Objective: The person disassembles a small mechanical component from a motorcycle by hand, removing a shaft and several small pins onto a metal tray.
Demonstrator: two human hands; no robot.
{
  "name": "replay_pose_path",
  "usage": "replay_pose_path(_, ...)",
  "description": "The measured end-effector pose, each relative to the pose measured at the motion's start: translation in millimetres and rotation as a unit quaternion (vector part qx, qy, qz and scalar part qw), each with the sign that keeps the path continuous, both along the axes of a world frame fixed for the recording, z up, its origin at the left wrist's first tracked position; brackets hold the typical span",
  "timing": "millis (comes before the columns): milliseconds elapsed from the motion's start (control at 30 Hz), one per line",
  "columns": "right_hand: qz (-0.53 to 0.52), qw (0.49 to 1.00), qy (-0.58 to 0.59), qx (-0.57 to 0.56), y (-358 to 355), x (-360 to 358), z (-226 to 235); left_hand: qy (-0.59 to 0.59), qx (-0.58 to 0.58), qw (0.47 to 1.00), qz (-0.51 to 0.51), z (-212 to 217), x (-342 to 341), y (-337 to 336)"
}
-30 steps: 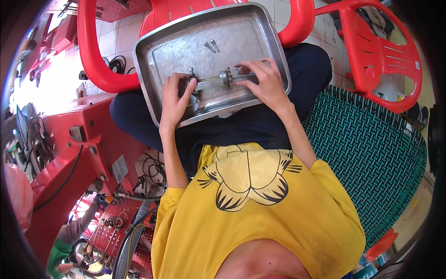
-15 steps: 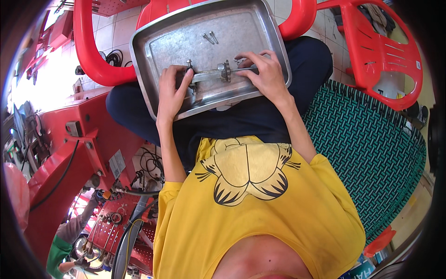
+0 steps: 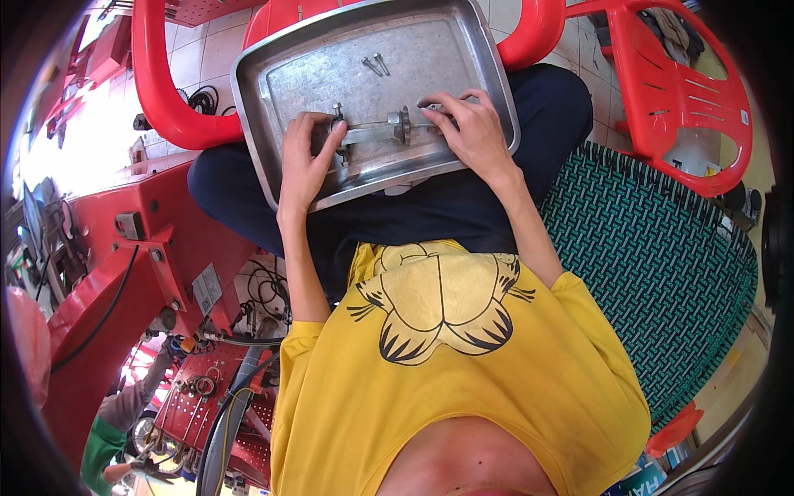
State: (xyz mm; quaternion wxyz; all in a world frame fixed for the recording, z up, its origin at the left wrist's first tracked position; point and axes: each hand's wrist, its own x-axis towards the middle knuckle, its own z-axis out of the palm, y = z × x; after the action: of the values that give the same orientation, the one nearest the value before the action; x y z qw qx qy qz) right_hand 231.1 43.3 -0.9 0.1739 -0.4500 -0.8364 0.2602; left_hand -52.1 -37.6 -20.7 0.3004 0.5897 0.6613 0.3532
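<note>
Two short silver bolts [image 3: 375, 65] are parked side by side in the far half of the rectangular grey steel tray [image 3: 306, 78], probably so they're kept clear of the handling. One slim silver metal shaft [image 3: 368, 134], fitted with a round toothed gear [image 3: 402, 126], is located in the tray's near half, gear just right of the tray's middle. Long axis: laid left to right, roughly parallel to the tray's long sides, right end angled slightly to the far side. Gear is stood on edge, square across the shaft. Dark metal fitting [image 3: 338, 121] is seen at the shaft's left end.

Left hand [image 3: 302, 161] is held over the tray's left side; its grip is nearly closed, fitting pinched between thumb and fingers, presumably so the shaft is kept from rolling. Right hand [image 3: 478, 140] is held over the tray's right side, by the shaft's right end; grip curled, thumb and index tips narrowly parted. Whether anything is gripped there cannot be told.

Tray's near rim is set over navy-trousered legs [image 3: 552, 107], likely so parts are kept close and contained. Red plastic chair [image 3: 153, 91] is placed beyond the tray.
</note>
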Motion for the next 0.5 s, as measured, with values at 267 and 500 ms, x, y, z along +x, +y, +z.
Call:
replay_pose_path(267,0.006,1.0,0.009,-0.005,-0.8,1.1,3.1,-0.006,-0.006,1.0,0.002,-0.5,0.1,0.7)
replay_pose_path(500,0.024,0.997,0.058,0.047,-0.6,-3.3,4.9,0.004,0.006,1.0,-0.003,0.0,0.2,1.3)
